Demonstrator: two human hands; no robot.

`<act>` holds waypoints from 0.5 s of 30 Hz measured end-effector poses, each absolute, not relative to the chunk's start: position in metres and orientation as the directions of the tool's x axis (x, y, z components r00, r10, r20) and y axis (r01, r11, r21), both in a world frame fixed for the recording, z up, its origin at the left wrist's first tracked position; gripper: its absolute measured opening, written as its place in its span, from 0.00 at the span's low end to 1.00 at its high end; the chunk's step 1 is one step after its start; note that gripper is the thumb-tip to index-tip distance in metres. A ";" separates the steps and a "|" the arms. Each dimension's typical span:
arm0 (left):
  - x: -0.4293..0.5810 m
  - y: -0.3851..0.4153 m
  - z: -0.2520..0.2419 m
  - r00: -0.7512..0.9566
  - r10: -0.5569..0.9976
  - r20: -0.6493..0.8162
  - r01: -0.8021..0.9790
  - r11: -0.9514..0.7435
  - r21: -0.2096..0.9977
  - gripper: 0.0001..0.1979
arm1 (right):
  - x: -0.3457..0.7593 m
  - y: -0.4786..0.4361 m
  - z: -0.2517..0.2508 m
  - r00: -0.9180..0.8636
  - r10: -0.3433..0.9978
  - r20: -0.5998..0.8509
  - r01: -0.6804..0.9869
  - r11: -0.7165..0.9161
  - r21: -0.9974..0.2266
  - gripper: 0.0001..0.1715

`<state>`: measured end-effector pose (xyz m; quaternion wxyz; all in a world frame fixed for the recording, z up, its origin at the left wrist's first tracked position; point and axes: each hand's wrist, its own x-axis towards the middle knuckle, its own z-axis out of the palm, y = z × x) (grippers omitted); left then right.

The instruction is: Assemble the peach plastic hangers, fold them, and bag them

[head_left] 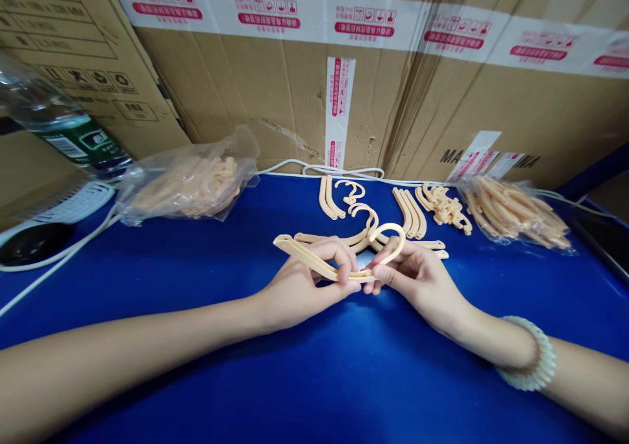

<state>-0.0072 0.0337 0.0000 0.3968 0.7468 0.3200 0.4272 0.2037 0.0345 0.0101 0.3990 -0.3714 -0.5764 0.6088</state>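
In the middle of the frame, the left hand (307, 283) pinches a long, bent, cream plastic strip (302, 254) sloping down to the right. Its low end is nearest the right hand (427, 280), which pinches a curly cream plastic hook (403, 238).

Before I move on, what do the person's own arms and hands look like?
The left forearm and right forearm show no sleeves. The left hand and right hand wear no gloves. A pale greenish, ridged band circles the right forearm near the wrist; the left has none.
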 end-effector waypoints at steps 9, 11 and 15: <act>0.000 0.035 -0.002 0.353 0.917 0.188 -0.070 -0.174 0.982 0.11 | 0.198 0.031 0.012 -0.341 0.929 0.145 0.013 0.159 -0.987 0.13; 0.001 0.035 -0.003 0.380 0.910 0.166 -0.090 -0.143 0.986 0.12 | 0.197 0.030 0.011 -0.341 0.930 0.137 0.010 0.149 -0.989 0.13; 0.003 0.035 -0.006 0.442 0.890 0.109 -0.098 -0.073 0.993 0.12 | 0.194 0.027 0.008 -0.346 0.934 0.083 -0.004 0.086 -0.996 0.13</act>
